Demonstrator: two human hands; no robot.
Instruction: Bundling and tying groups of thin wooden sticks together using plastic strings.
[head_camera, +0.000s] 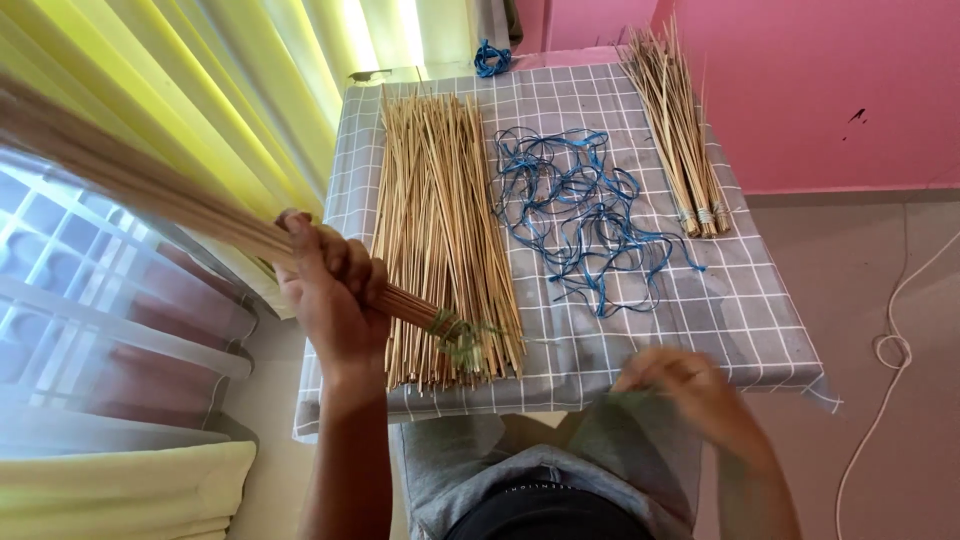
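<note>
My left hand (330, 285) grips a bundle of thin straw sticks (150, 185) that slants up to the left past the camera. The bundle's lower end is bound with green string (455, 335), just above a flat pile of loose sticks (440, 230) on the table. My right hand (690, 385) is blurred near the table's front edge, fingers bent. Whether it pinches the green string's free end I cannot tell.
A grey checked cloth (720, 310) covers the small table. On it lie a tangle of blue strings (580, 215), several tied stick bundles (680, 130) at the right, and a blue coil (491, 58) at the back. Yellow curtain (230, 90) hangs left; pink wall (820, 90) stands right.
</note>
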